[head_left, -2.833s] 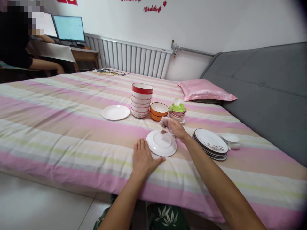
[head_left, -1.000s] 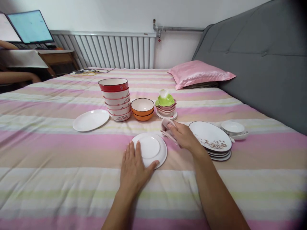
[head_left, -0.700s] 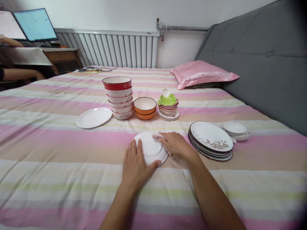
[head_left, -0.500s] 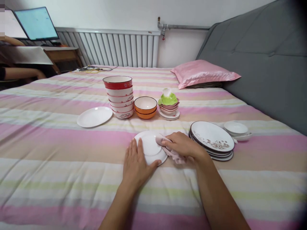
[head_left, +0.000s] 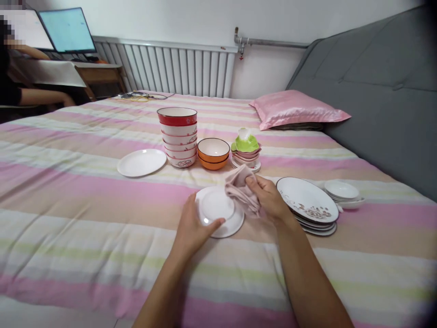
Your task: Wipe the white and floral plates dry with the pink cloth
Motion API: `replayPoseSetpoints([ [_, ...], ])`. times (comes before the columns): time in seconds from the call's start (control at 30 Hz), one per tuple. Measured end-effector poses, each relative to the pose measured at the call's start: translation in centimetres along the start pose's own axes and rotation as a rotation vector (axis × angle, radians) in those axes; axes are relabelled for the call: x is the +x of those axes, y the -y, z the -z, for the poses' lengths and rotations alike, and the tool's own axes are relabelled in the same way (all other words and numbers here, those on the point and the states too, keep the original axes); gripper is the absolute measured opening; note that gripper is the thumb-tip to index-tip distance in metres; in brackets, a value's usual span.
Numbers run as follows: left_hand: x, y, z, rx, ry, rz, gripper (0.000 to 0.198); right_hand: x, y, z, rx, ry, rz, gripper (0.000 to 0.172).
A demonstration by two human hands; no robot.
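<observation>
A small white plate [head_left: 218, 205] with a round ring at its middle is in front of me on the bed. My left hand [head_left: 194, 223] holds its left edge, thumb over the top and the other fingers largely hidden at the rim. In my right hand [head_left: 268, 193] is a bunched pale pink cloth [head_left: 243, 187], gripped between thumb and fingers above the plate's right side. Just right of that hand lies a stack of dark-rimmed plates [head_left: 305, 200] with a brown flower pattern.
Behind the plate stand a tall stack of red and white bowls [head_left: 179, 141], orange bowls [head_left: 213, 155] and leaf-shaped dishes [head_left: 246, 143]. A white oval plate [head_left: 141, 163] lies left, small white dishes [head_left: 341, 190] right. Farther back are a pink pillow [head_left: 297, 108] and a person's arm [head_left: 44, 96].
My right hand has lifted the cloth up off the plate. The left hand, flat on the plate before, now grips its left edge. The view has shifted slightly left.
</observation>
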State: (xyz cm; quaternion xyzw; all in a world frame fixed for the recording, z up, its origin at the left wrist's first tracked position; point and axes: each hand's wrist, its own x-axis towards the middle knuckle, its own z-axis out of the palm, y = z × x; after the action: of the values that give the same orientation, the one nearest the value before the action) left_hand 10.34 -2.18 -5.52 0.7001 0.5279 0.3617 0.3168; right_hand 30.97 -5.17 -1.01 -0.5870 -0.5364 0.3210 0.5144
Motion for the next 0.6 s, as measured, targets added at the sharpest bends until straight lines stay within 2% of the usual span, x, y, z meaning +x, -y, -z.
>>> replayPoseSetpoints([
  [0.07,0.3,-0.3,0.5,-0.27,-0.041,0.228,0.076,0.3,-0.4,-1.3,-0.171,-0.101,0.097,0.035],
  [0.1,0.4,-0.4,0.7,-0.411,-0.081,0.317,0.067,0.4,-0.7,-2.1,-0.275,-0.072,0.133,0.037],
  [0.13,0.4,-0.6,0.9,-0.545,-0.14,0.383,0.057,0.4,-1.0,-2.9,-0.364,-0.016,0.176,0.038],
  [0.2,0.5,-0.8,1.2,-0.768,-0.239,0.457,0.04,0.3,-1.7,-4.6,-0.496,0.215,0.254,0.039],
  [0.3,0.5,-1.2,1.6,-0.993,-0.3,0.509,0.027,0.0,-2.2,-6.2,-0.619,0.425,0.302,0.043],
  [0.43,0.4,-1.7,1.8,-1.098,-0.315,0.537,0.025,-0.2,-1.6,-5.8,-0.56,0.589,0.329,0.043],
  [0.6,0.4,-1.8,1.8,-1.126,-0.322,0.542,0.027,-0.3,0.0,-2.9,-0.385,0.817,0.272,0.035],
])
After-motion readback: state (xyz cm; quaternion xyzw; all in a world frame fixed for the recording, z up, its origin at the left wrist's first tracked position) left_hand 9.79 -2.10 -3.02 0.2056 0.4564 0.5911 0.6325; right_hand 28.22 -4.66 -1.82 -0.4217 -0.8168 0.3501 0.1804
